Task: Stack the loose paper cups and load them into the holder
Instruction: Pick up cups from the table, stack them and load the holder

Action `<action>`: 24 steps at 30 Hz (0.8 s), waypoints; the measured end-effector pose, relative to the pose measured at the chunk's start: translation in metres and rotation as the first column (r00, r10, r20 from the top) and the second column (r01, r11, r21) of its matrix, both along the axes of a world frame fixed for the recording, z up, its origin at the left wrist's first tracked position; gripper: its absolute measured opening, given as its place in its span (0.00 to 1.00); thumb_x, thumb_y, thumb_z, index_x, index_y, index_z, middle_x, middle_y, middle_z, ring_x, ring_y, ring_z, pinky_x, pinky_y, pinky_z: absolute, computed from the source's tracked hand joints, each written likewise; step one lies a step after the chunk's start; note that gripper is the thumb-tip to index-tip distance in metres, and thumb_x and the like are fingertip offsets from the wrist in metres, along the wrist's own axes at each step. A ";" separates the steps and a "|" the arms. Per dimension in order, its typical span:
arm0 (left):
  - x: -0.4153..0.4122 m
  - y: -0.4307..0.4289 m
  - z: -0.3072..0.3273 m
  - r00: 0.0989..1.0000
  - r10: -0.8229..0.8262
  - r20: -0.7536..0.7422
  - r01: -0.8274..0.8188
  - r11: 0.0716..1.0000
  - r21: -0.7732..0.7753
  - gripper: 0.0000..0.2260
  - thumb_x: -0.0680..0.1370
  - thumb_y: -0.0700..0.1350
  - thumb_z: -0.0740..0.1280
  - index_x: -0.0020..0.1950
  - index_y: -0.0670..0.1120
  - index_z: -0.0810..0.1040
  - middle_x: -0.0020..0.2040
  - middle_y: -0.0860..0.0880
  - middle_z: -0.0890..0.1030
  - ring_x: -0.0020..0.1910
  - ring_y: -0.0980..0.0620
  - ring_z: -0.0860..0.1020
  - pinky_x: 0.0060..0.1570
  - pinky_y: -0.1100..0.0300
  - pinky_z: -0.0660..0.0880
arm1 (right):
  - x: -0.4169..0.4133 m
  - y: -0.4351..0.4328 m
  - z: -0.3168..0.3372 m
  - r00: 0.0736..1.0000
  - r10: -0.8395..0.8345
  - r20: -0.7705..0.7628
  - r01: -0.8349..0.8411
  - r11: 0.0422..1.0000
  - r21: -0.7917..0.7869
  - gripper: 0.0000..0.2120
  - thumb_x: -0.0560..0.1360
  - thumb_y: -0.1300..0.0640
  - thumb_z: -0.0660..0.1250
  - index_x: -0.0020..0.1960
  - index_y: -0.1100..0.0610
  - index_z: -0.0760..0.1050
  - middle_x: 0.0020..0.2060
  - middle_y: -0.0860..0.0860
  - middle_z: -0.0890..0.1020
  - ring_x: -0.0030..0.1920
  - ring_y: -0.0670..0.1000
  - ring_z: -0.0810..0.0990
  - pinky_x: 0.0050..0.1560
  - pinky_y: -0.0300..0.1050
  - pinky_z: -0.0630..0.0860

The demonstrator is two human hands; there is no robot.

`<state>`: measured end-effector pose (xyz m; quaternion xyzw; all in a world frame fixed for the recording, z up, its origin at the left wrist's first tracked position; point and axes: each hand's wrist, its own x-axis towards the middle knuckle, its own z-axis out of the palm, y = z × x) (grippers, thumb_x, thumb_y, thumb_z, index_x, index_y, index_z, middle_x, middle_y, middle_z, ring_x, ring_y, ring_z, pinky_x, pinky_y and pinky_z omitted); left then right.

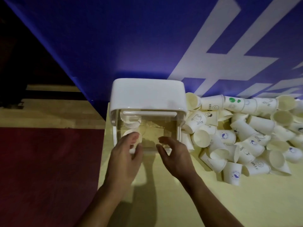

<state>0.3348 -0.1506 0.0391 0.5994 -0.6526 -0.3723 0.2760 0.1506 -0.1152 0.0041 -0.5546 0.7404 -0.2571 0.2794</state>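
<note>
Many loose paper cups point(242, 136), light, crushable, best taken by the sidewall; left hand point(124, 158) grips cup stack point(132, 135), right hand point(175, 154) slack.

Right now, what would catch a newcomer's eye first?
A heap of white paper cups covers the right of the yellow table. At centre, a white plastic holder with a clear front stands against the blue wall; the left hand grips a cup stack inside it, the right hand hovers open.
</note>
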 end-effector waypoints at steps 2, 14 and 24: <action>-0.036 0.010 0.026 0.980 -0.193 -0.056 0.192 0.981 -0.012 0.14 0.81 0.45 0.69 0.66 0.51 0.78 0.60 0.55 0.82 0.56 0.60 0.81 0.49 0.73 0.75 | -0.031 0.014 0.014 0.996 -0.084 0.007 0.084 0.994 -0.065 0.07 0.79 0.53 0.72 0.56 0.52 0.84 0.50 0.44 0.87 0.49 0.44 0.84 0.50 0.45 0.81; -0.287 -0.063 0.020 0.680 -0.519 0.518 0.672 0.724 -0.155 0.29 0.77 0.51 0.73 0.77 0.47 0.69 0.74 0.48 0.73 0.71 0.47 0.73 0.67 0.55 0.72 | -0.229 0.088 0.054 0.927 -0.373 0.039 0.376 0.921 -0.100 0.05 0.79 0.57 0.72 0.53 0.53 0.85 0.42 0.33 0.82 0.45 0.29 0.80 0.41 0.23 0.71; -0.367 -0.110 -0.052 0.589 -0.445 0.675 0.599 0.801 0.006 0.33 0.79 0.48 0.69 0.80 0.46 0.59 0.74 0.44 0.70 0.71 0.43 0.71 0.72 0.48 0.69 | -0.341 0.115 0.021 0.904 -0.426 -0.023 0.427 0.903 0.054 0.20 0.75 0.46 0.74 0.65 0.50 0.78 0.53 0.43 0.83 0.54 0.45 0.81 0.54 0.47 0.79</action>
